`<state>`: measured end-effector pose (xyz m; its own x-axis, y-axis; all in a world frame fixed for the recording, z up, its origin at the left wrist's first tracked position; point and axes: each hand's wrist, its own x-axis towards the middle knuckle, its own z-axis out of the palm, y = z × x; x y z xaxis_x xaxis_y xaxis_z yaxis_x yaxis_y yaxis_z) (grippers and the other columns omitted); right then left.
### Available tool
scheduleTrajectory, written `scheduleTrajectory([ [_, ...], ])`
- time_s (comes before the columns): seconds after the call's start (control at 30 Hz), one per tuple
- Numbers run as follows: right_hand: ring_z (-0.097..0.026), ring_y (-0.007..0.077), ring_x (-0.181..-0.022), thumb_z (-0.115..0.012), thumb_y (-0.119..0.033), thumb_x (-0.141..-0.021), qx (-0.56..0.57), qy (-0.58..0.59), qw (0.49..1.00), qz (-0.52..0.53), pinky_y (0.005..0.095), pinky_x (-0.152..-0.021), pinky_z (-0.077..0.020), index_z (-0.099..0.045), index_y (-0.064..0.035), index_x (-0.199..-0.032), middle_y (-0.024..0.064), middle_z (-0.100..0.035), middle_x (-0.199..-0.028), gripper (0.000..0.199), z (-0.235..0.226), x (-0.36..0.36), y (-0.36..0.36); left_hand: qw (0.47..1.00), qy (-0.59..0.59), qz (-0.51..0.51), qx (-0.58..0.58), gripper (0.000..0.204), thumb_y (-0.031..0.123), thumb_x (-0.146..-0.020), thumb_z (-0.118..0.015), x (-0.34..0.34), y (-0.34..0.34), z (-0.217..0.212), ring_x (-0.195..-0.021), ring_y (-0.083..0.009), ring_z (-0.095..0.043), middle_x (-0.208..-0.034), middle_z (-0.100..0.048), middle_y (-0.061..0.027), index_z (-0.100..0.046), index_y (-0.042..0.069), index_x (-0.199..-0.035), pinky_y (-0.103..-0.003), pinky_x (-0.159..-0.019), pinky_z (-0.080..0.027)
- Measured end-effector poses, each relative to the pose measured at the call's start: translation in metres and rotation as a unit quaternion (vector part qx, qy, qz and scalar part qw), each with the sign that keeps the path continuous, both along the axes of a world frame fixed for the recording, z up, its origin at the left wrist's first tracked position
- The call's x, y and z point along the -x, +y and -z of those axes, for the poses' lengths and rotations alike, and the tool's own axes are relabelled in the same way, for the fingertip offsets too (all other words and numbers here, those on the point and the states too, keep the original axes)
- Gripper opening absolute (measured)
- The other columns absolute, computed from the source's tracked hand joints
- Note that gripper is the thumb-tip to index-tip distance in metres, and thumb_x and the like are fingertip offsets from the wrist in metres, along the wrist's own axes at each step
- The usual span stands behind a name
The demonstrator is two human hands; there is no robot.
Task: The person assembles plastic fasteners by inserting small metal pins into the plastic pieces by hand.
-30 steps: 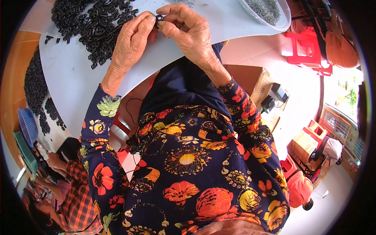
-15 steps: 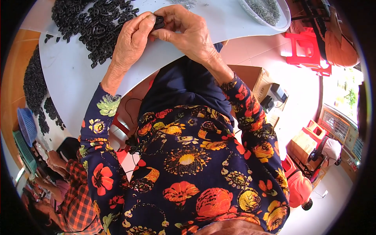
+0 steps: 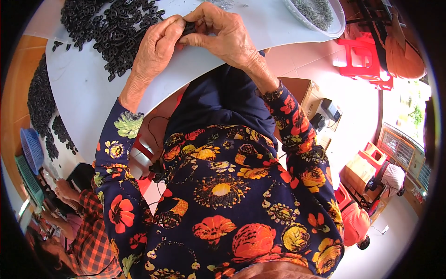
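Above the table's near edge, my two hands meet around a small black plastic part (image 3: 189,29). My left hand (image 3: 160,46) is closed, its thumb and fingers pinching the part from the left. From the right, my right hand (image 3: 225,35) grips it between thumb and curled fingers. Most of the part is hidden by the fingertips, so its full shape does not show. Just left of my hands spreads a large pile of similar black plastic parts (image 3: 118,35) with holes in them. They lie on a pale grey-white table (image 3: 79,93).
At the far right of the table a clear round tray (image 3: 338,28) holds many small metal pieces. More black parts (image 3: 41,100) lie at left, near a blue basket (image 3: 31,149). A person in a checked shirt (image 3: 95,237) sits at lower left; red stools (image 3: 360,58) stand at right.
My right hand has shifted slightly upward and its fingers have rolled over the black part, covering more of it. The left hand stays almost still.
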<state>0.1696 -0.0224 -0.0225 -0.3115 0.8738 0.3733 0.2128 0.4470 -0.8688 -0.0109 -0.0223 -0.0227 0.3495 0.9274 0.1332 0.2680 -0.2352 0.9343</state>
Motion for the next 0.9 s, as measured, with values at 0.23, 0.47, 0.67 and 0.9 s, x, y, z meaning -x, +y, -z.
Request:
scheduleTrajectory([
  [0.23, -0.058, 0.0132, -0.062, -0.079, -0.013, -0.071, 0.005, 0.004, 1.0, 0.014, 0.0283, -0.06, -0.0501, -0.061, -0.0024, -0.092, 0.0063, -0.062, -0.069, 0.03, 0.007, 0.001, 0.004, 1.0, -0.012, -0.01, -0.014, 0.03, 0.027, -0.096, -0.046, -0.004, 0.004, 0.007, -0.061, -0.0124, -0.035, -0.065, -0.04, -0.0035, -0.05, -0.001, -0.087, -0.028, -0.056, -0.035],
  [0.47, -0.064, 0.0176, -0.062, -0.076, -0.009, -0.073, -0.037, -0.009, 0.999, 0.016, 0.0296, -0.058, -0.0514, -0.058, -0.0009, -0.09, 0.0112, -0.065, -0.07, 0.026, 0.009, 0.003, 0.003, 0.999, -0.024, -0.012, -0.026, 0.025, 0.022, -0.096, -0.044, -0.006, 0.0, 0.008, -0.061, -0.0127, -0.033, -0.065, -0.036, -0.0038, -0.046, 0.001, -0.083, -0.028, -0.056, -0.034],
  [0.67, -0.065, 0.0193, -0.062, -0.074, -0.007, -0.074, -0.028, 0.005, 1.0, 0.013, 0.029, -0.058, -0.0513, -0.057, -0.0007, -0.088, 0.0121, -0.066, -0.07, 0.023, 0.009, 0.002, 0.002, 0.999, -0.026, -0.011, -0.024, 0.024, 0.021, -0.095, -0.043, -0.008, 0.0, 0.011, -0.06, -0.013, -0.032, -0.065, -0.035, -0.0044, -0.044, 0.001, -0.082, -0.029, -0.055, -0.034],
  [0.9, -0.065, 0.0175, -0.062, -0.074, -0.009, -0.074, -0.013, -0.012, 1.0, 0.003, 0.0297, -0.058, -0.0513, -0.058, -0.001, -0.086, 0.0094, -0.066, -0.069, 0.022, 0.006, -0.001, 0.001, 0.999, -0.022, -0.03, -0.027, 0.026, 0.022, -0.095, -0.043, -0.012, -0.004, 0.008, -0.06, -0.0108, -0.035, -0.064, -0.039, -0.0045, -0.048, 0.0, -0.084, -0.028, -0.055, -0.035],
])
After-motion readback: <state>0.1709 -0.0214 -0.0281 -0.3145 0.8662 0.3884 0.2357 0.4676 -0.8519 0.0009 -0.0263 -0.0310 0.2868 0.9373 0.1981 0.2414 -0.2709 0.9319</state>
